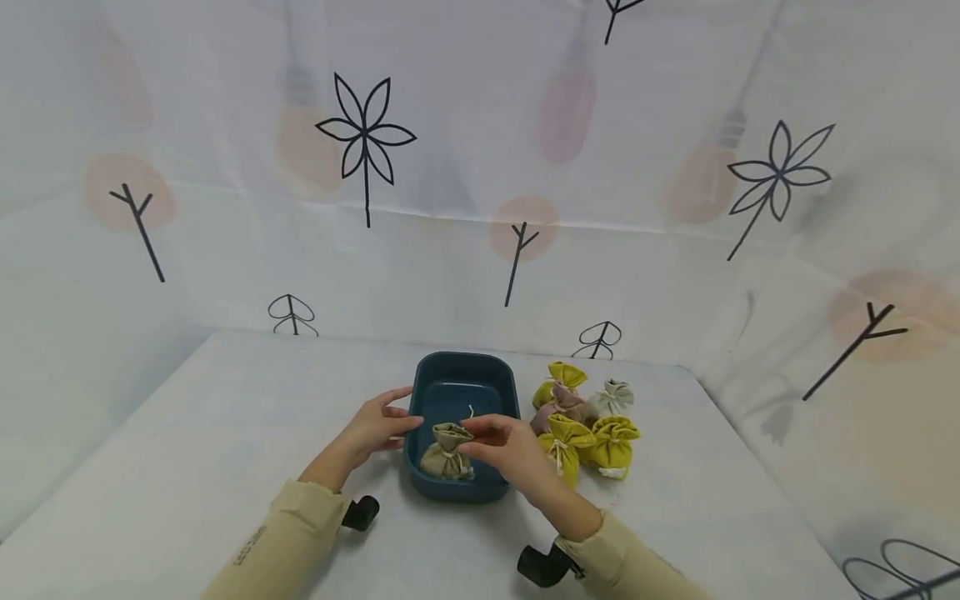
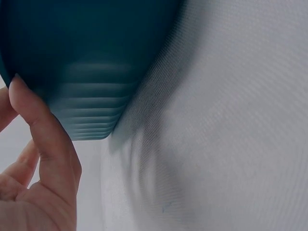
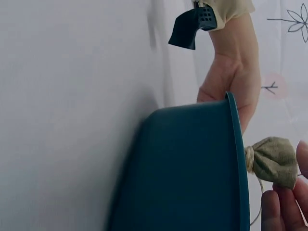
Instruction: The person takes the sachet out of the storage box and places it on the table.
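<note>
Left hand [image 1: 372, 431] rested against the near-left wall of the dark blue tub [image 1: 495, 385], fingers straight, steadying it. Right hand [image 1: 507, 447] pinched the gathered top of the khaki drawstring pouch [image 1: 446, 452], seated inside the tub's near end. Beyond the right hand, clustered yellow, pink and pale pouches [image 1: 583, 421]. Likely risks: cord snagging fingers on release, dragging the pouch over the rim; tub sliding if unbraced.
</note>
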`<state>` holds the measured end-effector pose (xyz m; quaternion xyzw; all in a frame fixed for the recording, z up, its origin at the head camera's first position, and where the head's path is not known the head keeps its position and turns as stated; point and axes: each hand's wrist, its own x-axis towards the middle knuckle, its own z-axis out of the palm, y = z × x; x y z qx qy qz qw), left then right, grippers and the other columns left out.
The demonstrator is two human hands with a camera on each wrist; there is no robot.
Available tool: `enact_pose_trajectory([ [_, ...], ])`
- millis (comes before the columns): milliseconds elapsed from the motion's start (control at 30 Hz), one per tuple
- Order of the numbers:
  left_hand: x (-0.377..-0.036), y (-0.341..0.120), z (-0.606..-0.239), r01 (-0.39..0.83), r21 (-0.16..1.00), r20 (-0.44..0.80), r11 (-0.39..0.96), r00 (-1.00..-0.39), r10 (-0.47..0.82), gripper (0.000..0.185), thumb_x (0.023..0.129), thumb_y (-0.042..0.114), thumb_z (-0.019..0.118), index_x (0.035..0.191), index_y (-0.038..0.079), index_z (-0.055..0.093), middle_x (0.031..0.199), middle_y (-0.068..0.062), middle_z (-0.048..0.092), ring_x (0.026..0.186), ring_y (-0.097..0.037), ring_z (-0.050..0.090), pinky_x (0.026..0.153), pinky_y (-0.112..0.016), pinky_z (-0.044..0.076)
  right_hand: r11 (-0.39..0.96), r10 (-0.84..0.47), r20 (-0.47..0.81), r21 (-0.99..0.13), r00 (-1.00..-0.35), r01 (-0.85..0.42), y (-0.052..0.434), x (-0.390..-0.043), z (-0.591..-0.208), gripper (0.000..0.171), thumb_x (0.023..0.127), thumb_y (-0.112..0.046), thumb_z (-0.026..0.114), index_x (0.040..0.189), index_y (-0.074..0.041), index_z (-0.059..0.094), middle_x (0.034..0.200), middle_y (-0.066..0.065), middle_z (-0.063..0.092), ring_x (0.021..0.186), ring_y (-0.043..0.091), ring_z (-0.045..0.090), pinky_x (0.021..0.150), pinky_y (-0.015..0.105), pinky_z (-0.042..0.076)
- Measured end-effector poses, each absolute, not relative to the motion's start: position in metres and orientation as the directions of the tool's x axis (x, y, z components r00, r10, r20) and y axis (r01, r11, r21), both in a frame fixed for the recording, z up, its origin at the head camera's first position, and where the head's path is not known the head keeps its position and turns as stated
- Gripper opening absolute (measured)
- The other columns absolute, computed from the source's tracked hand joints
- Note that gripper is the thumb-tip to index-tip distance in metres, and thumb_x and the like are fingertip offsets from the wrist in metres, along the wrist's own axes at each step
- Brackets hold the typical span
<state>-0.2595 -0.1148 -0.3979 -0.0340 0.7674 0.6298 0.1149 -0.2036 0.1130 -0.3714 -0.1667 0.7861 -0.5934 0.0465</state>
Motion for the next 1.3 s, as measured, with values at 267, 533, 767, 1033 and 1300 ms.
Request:
enact_pose_trajectory([
  [267, -0.258, -0.115, -0.396, -0.183, 0.959, -0.21, 0.217, -0.972, 0.105, 0.06, 0.086, 0.015, 0.068, 0.14, 0.014, 0.042, 0.115, -0.016, 0.052, 0.082, -0.02, 0.058, 0.067, -0.031, 0.053, 0.264, -0.311, 0.157, -0.933, -0.937, -0.244, 0.106, -0.204, -0.373, 0.029, 0.082, -0.017, 0.072, 0.106, -0.001, 0.068, 0.101, 0.009, 0.066, 0.088, 0.018, 0.062, 0.077, 0.028, 0.052],
  [533, -0.258, -0.115, -0.396, -0.194, 0.956, -0.219, 0.22, -0.971, 0.094, 0.059, 0.086, 0.014, 0.068, 0.14, 0.015, 0.043, 0.114, -0.016, 0.052, 0.082, -0.019, 0.058, 0.067, -0.03, 0.053, 0.265, -0.299, 0.158, -0.934, -0.941, -0.241, 0.102, -0.209, -0.375, 0.019, 0.084, -0.016, 0.069, 0.098, -0.002, 0.071, 0.094, 0.006, 0.067, 0.085, 0.015, 0.061, 0.076, 0.027, 0.052],
  [767, -0.259, -0.114, -0.396, -0.187, 0.958, -0.211, 0.217, -0.973, 0.097, 0.06, 0.085, 0.015, 0.069, 0.14, 0.014, 0.043, 0.113, -0.015, 0.053, 0.081, -0.018, 0.058, 0.065, -0.03, 0.053, 0.22, -0.259, 0.124, -0.958, -0.958, -0.183, 0.099, -0.208, -0.369, 0.016, 0.085, -0.01, 0.067, 0.096, 0.002, 0.07, 0.091, 0.007, 0.067, 0.082, 0.016, 0.062, 0.079, 0.036, 0.052],
  [1033, -0.262, -0.114, -0.4, -0.192, 0.959, -0.214, 0.21, -0.972, 0.092, 0.06, 0.085, 0.014, 0.07, 0.139, 0.016, 0.044, 0.11, -0.014, 0.053, 0.08, -0.018, 0.058, 0.065, -0.03, 0.053, 0.211, -0.183, 0.141, -0.961, -0.973, -0.179, 0.1, -0.209, -0.369, 0.017, 0.085, -0.012, 0.068, 0.095, 0.0, 0.07, 0.09, 0.006, 0.066, 0.081, 0.015, 0.06, 0.076, 0.029, 0.052],
  [1300, -0.26, -0.115, -0.398, -0.182, 0.961, -0.206, 0.207, -0.973, 0.1, 0.061, 0.085, 0.014, 0.07, 0.139, 0.014, 0.044, 0.111, -0.014, 0.053, 0.078, -0.017, 0.058, 0.063, -0.029, 0.052, 0.169, -0.13, 0.173, -0.966, -0.976, -0.194, 0.1, -0.204, -0.362, 0.015, 0.086, -0.011, 0.067, 0.096, 0.0, 0.069, 0.091, 0.006, 0.066, 0.082, 0.016, 0.06, 0.076, 0.026, 0.051],
])
